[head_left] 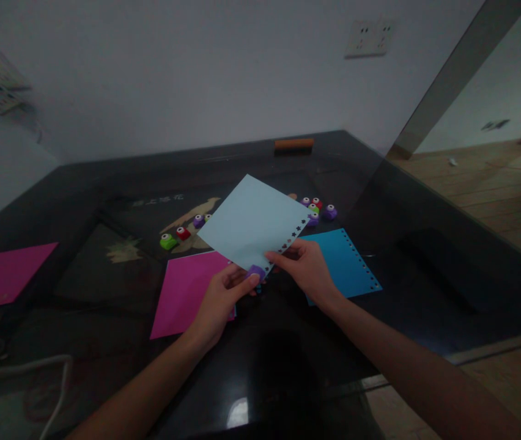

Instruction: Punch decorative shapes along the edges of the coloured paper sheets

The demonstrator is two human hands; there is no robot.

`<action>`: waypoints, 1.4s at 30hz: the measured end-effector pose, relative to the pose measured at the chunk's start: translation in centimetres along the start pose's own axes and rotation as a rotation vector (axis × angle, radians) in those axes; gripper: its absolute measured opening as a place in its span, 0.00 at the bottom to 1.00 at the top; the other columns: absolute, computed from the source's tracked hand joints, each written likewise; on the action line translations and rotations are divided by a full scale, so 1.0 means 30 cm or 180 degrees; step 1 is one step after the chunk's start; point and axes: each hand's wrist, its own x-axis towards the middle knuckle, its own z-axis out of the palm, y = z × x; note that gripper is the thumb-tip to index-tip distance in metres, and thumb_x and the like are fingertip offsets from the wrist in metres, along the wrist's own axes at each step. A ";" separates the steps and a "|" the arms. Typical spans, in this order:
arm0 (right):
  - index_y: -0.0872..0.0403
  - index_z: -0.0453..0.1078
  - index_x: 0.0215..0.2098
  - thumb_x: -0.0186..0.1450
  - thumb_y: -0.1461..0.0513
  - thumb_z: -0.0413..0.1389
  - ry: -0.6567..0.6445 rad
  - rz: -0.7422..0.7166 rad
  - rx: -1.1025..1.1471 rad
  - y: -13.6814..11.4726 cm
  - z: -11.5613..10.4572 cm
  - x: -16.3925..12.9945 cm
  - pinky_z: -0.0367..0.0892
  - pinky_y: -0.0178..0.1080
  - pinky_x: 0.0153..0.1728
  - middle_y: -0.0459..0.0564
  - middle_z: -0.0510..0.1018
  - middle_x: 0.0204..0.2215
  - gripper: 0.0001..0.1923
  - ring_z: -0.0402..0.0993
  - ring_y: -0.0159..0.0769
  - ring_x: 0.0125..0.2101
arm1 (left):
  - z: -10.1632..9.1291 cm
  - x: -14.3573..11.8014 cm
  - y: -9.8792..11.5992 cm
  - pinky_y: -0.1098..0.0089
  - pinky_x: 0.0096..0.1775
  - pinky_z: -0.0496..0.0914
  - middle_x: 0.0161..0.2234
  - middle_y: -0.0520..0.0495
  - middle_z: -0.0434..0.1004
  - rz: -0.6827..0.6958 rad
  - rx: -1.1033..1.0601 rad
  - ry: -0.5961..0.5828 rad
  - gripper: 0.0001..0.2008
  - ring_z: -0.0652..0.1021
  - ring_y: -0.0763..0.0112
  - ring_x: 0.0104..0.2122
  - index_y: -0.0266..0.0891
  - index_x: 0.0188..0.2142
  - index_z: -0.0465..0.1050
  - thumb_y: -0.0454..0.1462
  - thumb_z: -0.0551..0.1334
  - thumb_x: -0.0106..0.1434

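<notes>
- A pale blue paper sheet (251, 223) is held up above the middle of the dark tabletop (425, 256), tilted so that one corner points far and another near; a row of small punched shapes runs along its right edge.
- At the sheet's near corner sits a small purple punch (255, 272), gripped on the paper's edge.
- The left hand (221, 299) reaches in from the near left, forearm stretched forward, its fingers closed around the purple punch with the thumb on top.
- The right hand (309, 269) comes in from the near right (the arm crosses the tabletop's near edge), its fingers pinched on the sheet's punched edge just right of the punch.
- Under the left hand lies a magenta sheet (184, 293), flat on the tabletop.
- Beyond the right wrist lies a darker blue sheet (347, 263), with punched holes along its right edge.
- Farther off, two clusters of small coloured punches stand on the tabletop: one left of the held sheet (180, 235), one at its right (318, 208).
- Another magenta sheet (6, 275) lies well apart at the far left.
- An orange block (293, 144) sits at the tabletop's far edge, against the wall.
</notes>
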 end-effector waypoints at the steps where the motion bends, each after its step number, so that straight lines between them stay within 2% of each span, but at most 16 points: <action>1: 0.56 0.73 0.26 0.50 0.61 0.63 0.0001 0.0002 0.0001 -0.001 0.001 0.000 0.69 0.35 0.24 0.48 0.80 0.25 0.07 0.74 0.34 0.24 | 0.000 0.000 -0.001 0.72 0.34 0.67 0.39 0.44 0.79 0.0013 0.0005 0.0003 0.17 0.76 0.65 0.38 0.38 0.43 0.74 0.41 0.66 0.54; 7: 0.56 0.73 0.24 0.50 0.61 0.63 -0.0003 -0.0019 -0.0009 -0.005 0.005 -0.004 0.69 0.35 0.23 0.47 0.79 0.23 0.06 0.73 0.33 0.22 | -0.002 0.000 -0.004 0.71 0.35 0.67 0.41 0.44 0.79 0.0072 0.0068 0.0049 0.17 0.76 0.64 0.39 0.38 0.43 0.74 0.40 0.66 0.54; 14: 0.56 0.73 0.25 0.51 0.61 0.63 -0.0014 -0.0089 -0.0066 -0.005 0.004 -0.007 0.69 0.35 0.25 0.47 0.80 0.24 0.06 0.74 0.33 0.23 | 0.011 -0.012 0.007 0.70 0.38 0.67 0.41 0.44 0.79 0.0173 0.0045 0.0182 0.16 0.76 0.64 0.40 0.38 0.42 0.75 0.39 0.67 0.53; 24: 0.55 0.73 0.26 0.52 0.59 0.63 0.0019 -0.0133 -0.0144 -0.013 0.008 -0.015 0.70 0.38 0.27 0.47 0.80 0.25 0.07 0.75 0.35 0.25 | 0.016 -0.018 0.017 0.67 0.43 0.68 0.40 0.45 0.79 0.0252 0.0027 0.0177 0.16 0.76 0.62 0.42 0.37 0.42 0.75 0.39 0.67 0.53; 33: 0.55 0.73 0.25 0.52 0.59 0.62 0.0068 -0.0250 -0.0265 -0.016 0.012 -0.017 0.70 0.37 0.27 0.47 0.80 0.24 0.07 0.74 0.34 0.24 | 0.007 -0.012 -0.002 0.65 0.50 0.65 0.46 0.44 0.77 0.0339 -0.0132 -0.0014 0.15 0.75 0.61 0.47 0.38 0.44 0.74 0.38 0.65 0.56; 42: 0.55 0.73 0.24 0.52 0.60 0.62 0.0082 -0.0291 -0.0299 -0.021 0.015 -0.019 0.70 0.38 0.28 0.47 0.79 0.23 0.06 0.74 0.35 0.24 | 0.004 -0.006 -0.013 0.63 0.52 0.63 0.47 0.44 0.76 0.0388 -0.0187 -0.0064 0.17 0.74 0.62 0.48 0.38 0.47 0.72 0.37 0.65 0.57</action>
